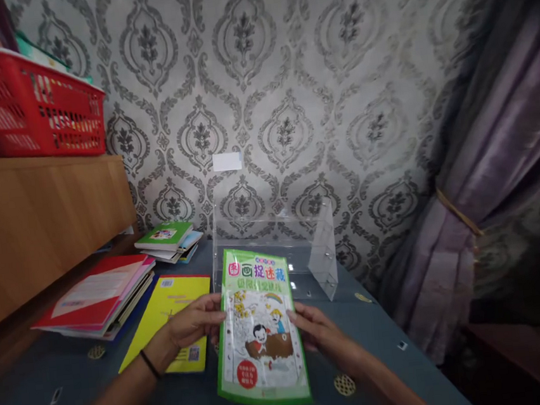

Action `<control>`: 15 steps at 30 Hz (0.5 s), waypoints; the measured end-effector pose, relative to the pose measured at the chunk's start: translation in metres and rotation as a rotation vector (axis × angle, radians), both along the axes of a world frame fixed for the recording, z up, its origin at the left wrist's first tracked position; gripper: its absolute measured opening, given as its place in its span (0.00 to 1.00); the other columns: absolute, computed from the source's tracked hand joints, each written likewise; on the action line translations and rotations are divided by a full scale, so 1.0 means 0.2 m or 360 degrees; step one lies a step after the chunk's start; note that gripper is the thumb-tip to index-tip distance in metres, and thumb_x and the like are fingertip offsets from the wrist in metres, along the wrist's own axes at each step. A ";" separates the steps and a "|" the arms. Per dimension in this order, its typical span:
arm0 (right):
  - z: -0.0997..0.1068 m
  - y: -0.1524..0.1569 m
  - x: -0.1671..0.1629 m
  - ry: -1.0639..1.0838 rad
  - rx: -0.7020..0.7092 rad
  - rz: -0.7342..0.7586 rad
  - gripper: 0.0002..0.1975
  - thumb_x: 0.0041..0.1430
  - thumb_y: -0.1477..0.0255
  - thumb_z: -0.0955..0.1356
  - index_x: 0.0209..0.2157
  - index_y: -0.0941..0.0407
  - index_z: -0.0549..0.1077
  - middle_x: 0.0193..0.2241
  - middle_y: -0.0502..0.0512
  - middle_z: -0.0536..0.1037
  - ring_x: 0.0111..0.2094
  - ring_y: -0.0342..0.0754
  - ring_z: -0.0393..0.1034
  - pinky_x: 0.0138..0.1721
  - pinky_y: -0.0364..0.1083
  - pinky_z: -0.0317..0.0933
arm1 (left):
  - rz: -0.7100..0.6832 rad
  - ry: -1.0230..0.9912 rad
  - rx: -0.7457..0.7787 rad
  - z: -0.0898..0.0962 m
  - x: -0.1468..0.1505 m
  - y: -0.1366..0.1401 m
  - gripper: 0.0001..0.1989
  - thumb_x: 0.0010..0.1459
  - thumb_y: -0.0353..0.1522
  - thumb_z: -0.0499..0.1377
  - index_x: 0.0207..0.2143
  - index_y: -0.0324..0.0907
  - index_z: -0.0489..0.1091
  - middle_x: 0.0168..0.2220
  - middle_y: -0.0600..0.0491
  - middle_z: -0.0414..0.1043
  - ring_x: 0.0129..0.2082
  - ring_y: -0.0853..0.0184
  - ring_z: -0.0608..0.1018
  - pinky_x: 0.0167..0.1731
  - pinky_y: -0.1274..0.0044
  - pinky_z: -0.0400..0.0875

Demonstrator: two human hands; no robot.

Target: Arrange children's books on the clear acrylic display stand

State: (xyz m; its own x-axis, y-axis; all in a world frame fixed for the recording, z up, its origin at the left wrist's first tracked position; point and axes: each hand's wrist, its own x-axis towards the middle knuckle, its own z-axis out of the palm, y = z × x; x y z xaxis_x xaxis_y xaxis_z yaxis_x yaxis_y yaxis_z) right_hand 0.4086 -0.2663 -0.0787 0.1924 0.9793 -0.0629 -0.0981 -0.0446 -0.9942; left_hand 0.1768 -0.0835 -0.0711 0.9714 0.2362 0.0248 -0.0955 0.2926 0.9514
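Observation:
A green-bordered picture book (pixel 263 330) is held up in front of me, its cover facing me. My left hand (pixel 198 324) grips its left edge, and my right hand (pixel 315 325) pinches its right edge with the thumb on the cover. Just behind the book stands a clear acrylic rack (pixel 323 255) with tiered shelves. Under my left forearm lies a yellow book (pixel 152 322), flat on the dark table. The fingers behind the cover are partly hidden.
On the left are a stack of books with a red cover (pixel 101 292) and a smaller pile with a green book (pixel 164 235). A red basket (pixel 61 114) sits on a wooden cabinet (pixel 52 217). A purple curtain (pixel 479 195) hangs at the right beside the table (pixel 372 326).

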 end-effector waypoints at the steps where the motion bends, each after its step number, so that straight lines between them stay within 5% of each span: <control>1: 0.07 0.03 0.03 -0.0091 0.0053 0.0026 0.24 0.49 0.49 0.75 0.35 0.56 0.78 0.23 0.47 0.73 0.20 0.36 0.56 0.18 0.37 0.48 | -0.0007 -0.0007 0.0070 0.06 0.00 0.04 0.22 0.49 0.38 0.71 0.47 0.40 0.76 0.35 0.49 0.79 0.24 0.74 0.76 0.20 0.84 0.69; 7: 0.58 0.27 0.21 -0.0595 0.0388 -0.0070 0.17 0.52 0.57 0.75 0.36 0.56 0.79 0.31 0.53 0.80 0.31 0.46 0.71 0.27 0.43 0.67 | 0.0173 -0.0076 0.0479 0.55 0.11 0.28 0.18 0.50 0.33 0.69 0.44 0.39 0.77 0.38 0.48 0.79 0.29 0.71 0.76 0.26 0.82 0.70; 12: 0.99 0.44 0.32 -0.1018 0.0881 -0.0195 0.13 0.57 0.63 0.74 0.38 0.58 0.78 0.31 0.52 0.80 0.30 0.45 0.72 0.28 0.45 0.72 | 0.0527 -0.0189 0.0874 0.97 0.20 0.38 0.14 0.51 0.29 0.66 0.42 0.37 0.77 0.40 0.47 0.79 0.36 0.65 0.79 0.35 0.75 0.73; 15: 1.16 0.50 0.34 -0.1298 0.1137 -0.0280 0.15 0.60 0.60 0.71 0.40 0.58 0.77 0.31 0.50 0.79 0.32 0.45 0.73 0.31 0.44 0.74 | 0.0737 -0.0345 0.1032 1.14 0.23 0.41 0.14 0.53 0.27 0.64 0.44 0.36 0.76 0.39 0.49 0.78 0.39 0.64 0.79 0.39 0.73 0.73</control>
State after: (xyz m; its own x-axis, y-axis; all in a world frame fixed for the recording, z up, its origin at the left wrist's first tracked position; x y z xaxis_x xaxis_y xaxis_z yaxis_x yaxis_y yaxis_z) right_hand 0.4767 -0.1659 0.1537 0.0589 0.6943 0.7172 0.6517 0.5175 -0.5545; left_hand 0.2235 -0.0021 0.1559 0.7372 0.4859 0.4695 -0.2723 -0.4222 0.8646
